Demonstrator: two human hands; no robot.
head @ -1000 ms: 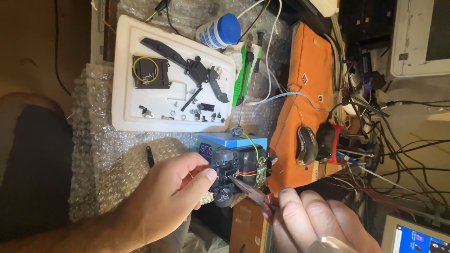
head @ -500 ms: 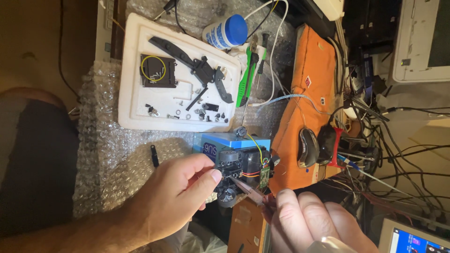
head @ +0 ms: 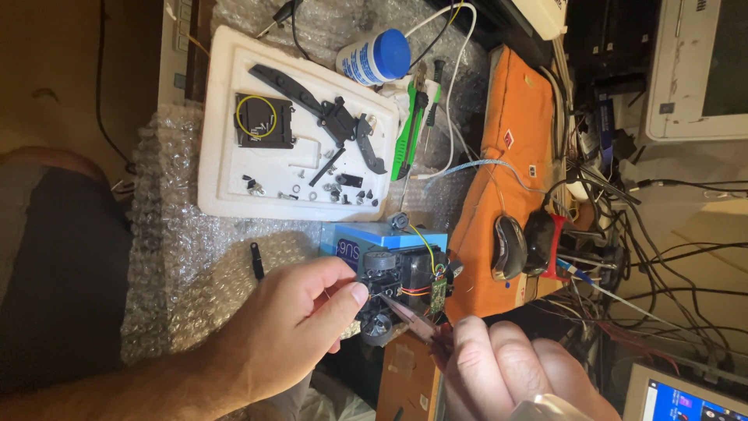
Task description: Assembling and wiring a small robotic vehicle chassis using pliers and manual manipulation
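Observation:
A small black device (head: 393, 292) with red, yellow and black wires and a little green circuit board (head: 438, 294) rests against a blue box (head: 366, 236). My left hand (head: 292, 327) pinches the device's left side between thumb and fingers. My right hand (head: 506, 374) grips a thin metal tool, seemingly tweezers (head: 409, 318), whose tip reaches into the device's middle.
A white foam tray (head: 226, 156) holds black plastic parts and several small screws. Behind it stand a blue-capped white bottle (head: 375, 56) and a green-handled tool (head: 411, 125). An orange cloth (head: 510, 140), two mice (head: 510, 245), tangled cables and bubble wrap (head: 171, 249) surround the spot.
The view has drifted slightly, so the tray sits a little lower. Both hands stay on the device; the tool tip has edged a little further into it.

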